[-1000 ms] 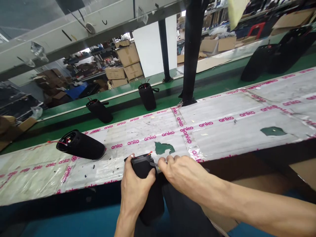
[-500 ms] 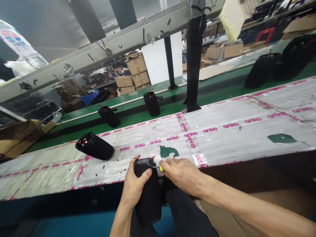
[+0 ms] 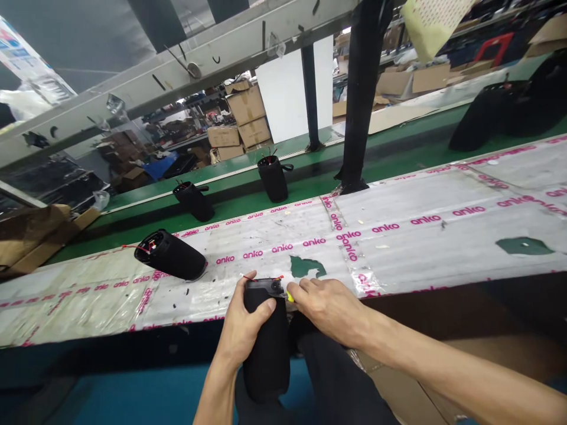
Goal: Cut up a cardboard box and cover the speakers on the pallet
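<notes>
My left hand [image 3: 241,330] wraps around a black cylindrical speaker casing [image 3: 266,354], held upright just off the front edge of the bench. Its dark top end [image 3: 263,287] has thin red wires coming out. My right hand [image 3: 330,310] is at that top end, pinching a small yellow-tipped tool [image 3: 289,296] against it. The fingers hide most of the tool. Another black casing [image 3: 170,255] lies on its side on the bench to the left, with red wires trailing from its open end.
The bench top [image 3: 398,236] is covered in plastic sheeting with pink "anko" tape. Behind it run a green conveyor [image 3: 398,133] carrying upright black casings [image 3: 273,179] [image 3: 194,202] and a black steel post [image 3: 361,100]. Cardboard boxes [image 3: 245,115] are stacked beyond.
The camera view has swung slightly. Both hands stay on the casing's top end, and the yellow tip now shows between my right fingers, with the casing held a little more upright.
</notes>
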Tool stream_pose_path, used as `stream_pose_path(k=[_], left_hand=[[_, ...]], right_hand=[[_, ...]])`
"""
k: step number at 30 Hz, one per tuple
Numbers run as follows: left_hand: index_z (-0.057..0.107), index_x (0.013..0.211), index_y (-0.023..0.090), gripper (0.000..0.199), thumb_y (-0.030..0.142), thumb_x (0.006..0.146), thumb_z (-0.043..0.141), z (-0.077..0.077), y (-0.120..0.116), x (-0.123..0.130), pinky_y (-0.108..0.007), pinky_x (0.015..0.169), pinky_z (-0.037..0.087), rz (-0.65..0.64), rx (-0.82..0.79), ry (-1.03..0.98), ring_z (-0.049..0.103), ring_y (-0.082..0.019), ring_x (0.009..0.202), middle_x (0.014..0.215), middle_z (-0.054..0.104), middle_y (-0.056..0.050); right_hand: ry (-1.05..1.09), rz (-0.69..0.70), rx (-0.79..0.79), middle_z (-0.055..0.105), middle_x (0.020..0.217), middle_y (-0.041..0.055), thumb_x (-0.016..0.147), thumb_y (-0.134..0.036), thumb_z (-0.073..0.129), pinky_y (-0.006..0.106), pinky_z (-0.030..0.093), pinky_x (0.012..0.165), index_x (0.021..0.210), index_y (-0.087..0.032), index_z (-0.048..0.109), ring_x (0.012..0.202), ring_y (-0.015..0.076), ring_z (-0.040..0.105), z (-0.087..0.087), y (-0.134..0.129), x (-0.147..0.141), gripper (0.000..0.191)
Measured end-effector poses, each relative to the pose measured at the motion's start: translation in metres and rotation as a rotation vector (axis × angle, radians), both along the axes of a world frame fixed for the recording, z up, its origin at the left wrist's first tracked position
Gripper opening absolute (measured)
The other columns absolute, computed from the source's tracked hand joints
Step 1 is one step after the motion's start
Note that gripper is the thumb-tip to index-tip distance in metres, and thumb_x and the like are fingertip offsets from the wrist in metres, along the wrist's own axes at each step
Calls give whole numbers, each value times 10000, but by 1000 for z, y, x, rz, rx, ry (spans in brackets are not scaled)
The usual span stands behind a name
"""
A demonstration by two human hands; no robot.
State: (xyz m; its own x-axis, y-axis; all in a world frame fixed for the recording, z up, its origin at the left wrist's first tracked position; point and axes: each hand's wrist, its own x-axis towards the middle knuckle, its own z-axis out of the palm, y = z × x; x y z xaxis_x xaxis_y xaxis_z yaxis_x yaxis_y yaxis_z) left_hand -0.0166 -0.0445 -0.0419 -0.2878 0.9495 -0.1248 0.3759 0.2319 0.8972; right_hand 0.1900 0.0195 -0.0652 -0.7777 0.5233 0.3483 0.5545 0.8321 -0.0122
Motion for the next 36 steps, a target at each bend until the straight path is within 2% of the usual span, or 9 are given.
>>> stream_pose_path(k=[8, 12, 17, 20, 23, 27, 30, 33, 36], left_hand=[[457, 1392, 216, 730, 492, 772, 726, 5, -2, 2, -463, 1083, 418, -11, -3, 1, 617, -308, 1182, 1275, 660, -111], [486, 1389, 197, 744, 465, 742, 736, 6, -5, 4, -470, 1066, 445, 15, 24, 8, 648, -315, 1132, 1219, 694, -115], [469, 1440, 232, 831, 457, 707, 789, 34, 5, 1, -491, 1088, 443, 177, 227, 155, 632, -324, 1197, 1300, 661, -120], [513, 1396, 273, 761, 431, 711, 804, 58, 28, -12, -486, 1101, 440, 312, 427, 375, 604, -310, 1229, 1324, 621, -99], [572, 1310, 266, 651, 388, 716, 809, 65, 59, -35, -484, 1071, 473, 500, 547, 581, 614, -311, 1196, 1277, 601, -98], [569, 1288, 222, 539, 348, 795, 746, 45, 85, -64, -496, 1036, 510, 686, 598, 652, 587, -346, 1260, 1353, 541, -149], [480, 1425, 210, 605, 341, 866, 673, 23, 87, -74, -548, 1025, 520, 677, 600, 706, 558, -389, 1312, 1446, 471, -196], [288, 1566, 222, 768, 333, 899, 652, 4, 80, -81, -576, 1052, 515, 646, 662, 836, 454, -421, 1426, 1581, 346, -231], [142, 1617, 238, 872, 307, 914, 654, -15, 69, -88, -581, 1092, 496, 602, 761, 979, 322, -419, 1514, 1650, 242, -250]], right_hand=[[-101, 13, -104, 664, 815, 19, 893, -47, 540, 336, 277, 481, 1094, -188, 469, 622, 208, 676, 2, 0, -4, 255], [116, 73, -186, 694, 813, -7, 982, -160, 514, 324, 335, 524, 1043, -236, 488, 644, 211, 699, -4, 5, 4, 102], [452, -44, -410, 717, 812, -3, 1083, -311, 346, 306, 403, 584, 1074, -260, 502, 682, 211, 710, -17, 7, 18, 164], [468, -96, -516, 668, 700, -23, 1079, -397, 336, 315, 384, 561, 1029, -275, 508, 614, 227, 673, -31, 12, 20, 217], [515, -111, -613, 623, 633, -34, 1066, -488, 321, 320, 388, 550, 998, -290, 516, 569, 233, 638, -47, 21, 20, 286], [628, -173, -610, 634, 623, -18, 1037, -563, 341, 341, 427, 569, 1000, -292, 544, 574, 258, 641, -63, 26, 18, 341], [647, -189, -591, 675, 673, 2, 1025, -568, 353, 351, 453, 608, 1032, -282, 563, 622, 267, 664, -66, 27, 15, 355], [589, -175, -629, 662, 650, -6, 1015, -572, 358, 344, 446, 607, 1044, -284, 569, 612, 255, 651, -55, 29, 9, 359], [591, -211, -649, 678, 700, -5, 997, -598, 385, 336, 454, 630, 1145, -277, 554, 654, 245, 657, -31, 39, 2, 392]])
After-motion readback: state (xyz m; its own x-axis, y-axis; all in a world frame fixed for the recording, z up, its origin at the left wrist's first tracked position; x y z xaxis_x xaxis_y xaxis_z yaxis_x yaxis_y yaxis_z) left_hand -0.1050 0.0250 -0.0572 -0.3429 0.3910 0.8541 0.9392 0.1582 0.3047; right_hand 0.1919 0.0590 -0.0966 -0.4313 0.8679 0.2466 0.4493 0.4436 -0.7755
